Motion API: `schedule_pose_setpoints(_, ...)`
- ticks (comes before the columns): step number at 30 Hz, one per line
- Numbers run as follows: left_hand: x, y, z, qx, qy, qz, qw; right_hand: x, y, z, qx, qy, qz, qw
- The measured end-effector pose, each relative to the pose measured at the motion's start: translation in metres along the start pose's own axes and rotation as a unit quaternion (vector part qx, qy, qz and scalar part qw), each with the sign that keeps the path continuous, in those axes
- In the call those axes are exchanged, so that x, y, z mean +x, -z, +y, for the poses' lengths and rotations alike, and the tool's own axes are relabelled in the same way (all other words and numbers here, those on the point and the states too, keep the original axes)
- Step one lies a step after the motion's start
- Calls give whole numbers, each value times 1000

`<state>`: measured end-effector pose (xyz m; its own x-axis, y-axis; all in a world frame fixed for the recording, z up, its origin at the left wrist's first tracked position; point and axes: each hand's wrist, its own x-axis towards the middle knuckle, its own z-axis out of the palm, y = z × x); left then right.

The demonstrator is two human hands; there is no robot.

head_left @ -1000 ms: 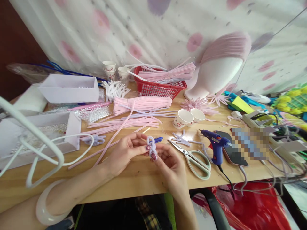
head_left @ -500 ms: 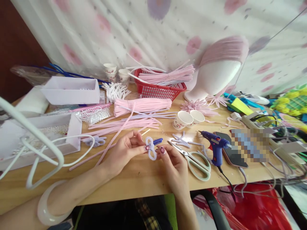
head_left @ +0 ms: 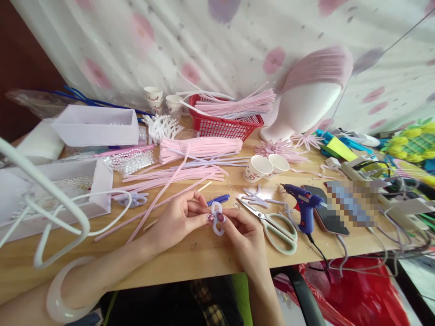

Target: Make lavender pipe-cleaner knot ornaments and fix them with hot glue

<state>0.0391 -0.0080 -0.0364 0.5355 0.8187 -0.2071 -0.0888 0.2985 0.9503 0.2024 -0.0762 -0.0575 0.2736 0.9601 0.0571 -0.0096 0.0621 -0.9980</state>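
Left hand [head_left: 176,222] and right hand [head_left: 246,231] pinch a looped fuzzy lilac stem [head_left: 219,232] near the wooden bench's front edge [head_left: 176,271] (tugging risks distortion).

This looks like a small craft workshop. A glue gun [head_left: 306,212], scissors [head_left: 261,216], bundled pipe cleaners [head_left: 200,150] and beads [head_left: 137,164] crowd a wooden table [head_left: 183,267] before a flowered curtain [head_left: 224,54].

Left hand [head_left: 178,219] and right hand [head_left: 247,233] pinch close together, thumbs [head_left: 199,222] nearly tip to tip, fingers [head_left: 195,198] bent, forearms [head_left: 115,267] angled inward.
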Motion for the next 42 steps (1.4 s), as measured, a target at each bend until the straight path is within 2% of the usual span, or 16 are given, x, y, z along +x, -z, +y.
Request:
schedule_pose_setpoints(3, 0, 0, 1, 4, 3, 4, 1000, 0, 1, 0, -4, -4, 0, 1000)
schedule_pose_setpoints(11, 2, 4, -2, -4, 20, -10, 1000, 2, 6, -5, 10, -72, -31, 997)
schedule_pose_setpoints(17, 4, 3, 0, -16, 22, 14, 1000, 3, 2, -3, 0, -61, -34, 998)
schedule_pose_setpoints(22, 7, 7, -6, -29, 15, 25, 999, 2, -1, 5, 87, -68, 14, 994)
schedule_pose_setpoints(26, 8, 9, -9, -26, 7, 30, 999, 0, 0, 8, 77, -59, 26, 995)
schedule_pose_setpoints(33, 4, 3, 4, -29, 30, 19, 999, -3, -1, 6, 50, -45, 64, 996)
schedule_pose_setpoints(39, 6, 5, -1, -28, 20, 2, 999, -6, -3, 2, 47, -19, -17, 999)
schedule_pose_setpoints(42, 5, 6, -2, -26, 10, 2, 1000, -8, 0, 4, 55, -10, -18, 998)
